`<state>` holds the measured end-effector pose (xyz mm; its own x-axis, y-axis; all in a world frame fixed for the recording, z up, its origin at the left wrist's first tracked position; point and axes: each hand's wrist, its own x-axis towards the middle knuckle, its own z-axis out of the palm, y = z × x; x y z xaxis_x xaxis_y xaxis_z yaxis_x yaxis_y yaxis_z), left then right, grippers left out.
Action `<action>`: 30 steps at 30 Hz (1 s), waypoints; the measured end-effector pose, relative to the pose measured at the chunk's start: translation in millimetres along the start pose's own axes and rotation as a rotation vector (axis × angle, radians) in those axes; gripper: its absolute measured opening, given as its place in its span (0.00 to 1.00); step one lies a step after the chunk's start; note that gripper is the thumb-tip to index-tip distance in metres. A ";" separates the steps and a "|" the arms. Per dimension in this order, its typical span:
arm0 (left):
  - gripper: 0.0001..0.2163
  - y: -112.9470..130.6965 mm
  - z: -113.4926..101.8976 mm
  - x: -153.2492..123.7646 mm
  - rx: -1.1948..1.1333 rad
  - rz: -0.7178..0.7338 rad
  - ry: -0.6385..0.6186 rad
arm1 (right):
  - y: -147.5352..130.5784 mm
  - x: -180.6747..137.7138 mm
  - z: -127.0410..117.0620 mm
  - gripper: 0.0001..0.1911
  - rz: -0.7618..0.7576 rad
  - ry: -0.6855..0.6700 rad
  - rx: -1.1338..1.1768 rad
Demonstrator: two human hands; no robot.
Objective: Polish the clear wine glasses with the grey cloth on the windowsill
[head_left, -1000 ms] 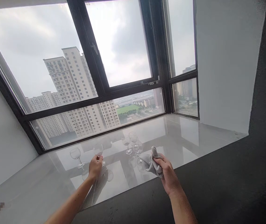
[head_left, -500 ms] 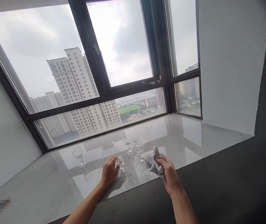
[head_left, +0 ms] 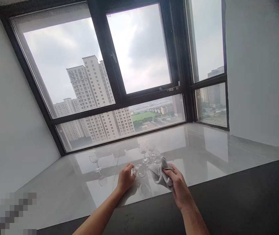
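Note:
My left hand (head_left: 125, 178) grips a clear stemmed wine glass (head_left: 140, 170), tilted on its side with the mouth turned toward my right hand. My right hand (head_left: 178, 186) is closed round a bunched grey cloth (head_left: 159, 172), held a little to the right of the glass mouth. Both hover over a glossy white stone window ledge (head_left: 203, 153). A few more wine glasses (head_left: 149, 151) stand upright together just behind my hands. A single wine glass (head_left: 94, 160) stands alone farther left.
A large black-framed window (head_left: 120, 101) runs along the back of the ledge, with tower blocks outside. White walls close both ends. A dark rough band (head_left: 227, 202) borders the ledge's near edge. A blurred patch sits at the bottom left.
My left hand lifted a glass off the ledge, tipped it on its side and carried it right toward the cloth. The view shifted, so everything sits farther right.

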<state>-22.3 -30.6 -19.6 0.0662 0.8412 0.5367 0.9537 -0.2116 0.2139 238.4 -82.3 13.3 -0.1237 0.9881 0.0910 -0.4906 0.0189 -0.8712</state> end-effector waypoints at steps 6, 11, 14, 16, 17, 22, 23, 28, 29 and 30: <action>0.06 0.6 0.3 -0.5 -0.009 -0.011 -0.002 | 0.3 -1.7 1.7 0.17 0.016 -0.010 0.003; 0.05 -2.6 4.3 -0.2 -0.012 -0.036 -0.008 | 3.7 1.2 0.7 0.21 0.014 -0.030 0.008; 0.05 -4.5 5.7 -0.1 -0.003 -0.021 0.001 | 6.0 2.8 1.3 0.19 -0.006 -0.022 0.006; 0.05 -5.0 5.8 -0.1 0.005 -0.011 0.000 | 6.6 3.1 2.4 0.17 -0.007 -0.010 0.003; 0.06 -5.0 5.7 0.0 0.009 -0.012 -0.001 | 6.7 3.1 2.9 0.17 -0.002 -0.004 0.002; 0.06 -4.1 5.8 0.1 0.017 -0.012 -0.006 | 7.2 3.1 4.2 0.16 0.005 -0.019 0.023; 0.06 -3.9 5.9 0.2 0.016 -0.012 -0.009 | 8.2 3.5 4.4 0.15 -0.001 -0.024 0.027; 0.06 -2.9 4.5 0.0 0.003 -0.010 -0.016 | 21.3 8.4 10.3 0.15 0.017 -0.044 0.033; 0.06 -2.4 3.8 -0.1 0.001 -0.011 -0.019 | 25.2 9.8 12.5 0.15 0.026 -0.055 0.032; 0.06 -1.8 3.1 -0.2 -0.001 -0.013 -0.021 | 29.3 11.3 14.8 0.16 0.026 -0.063 0.030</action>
<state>-23.1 -28.8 -22.6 0.0595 0.8540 0.5168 0.9541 -0.2009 0.2221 209.9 -72.8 -4.0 -0.1900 0.9768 0.0991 -0.5122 -0.0125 -0.8588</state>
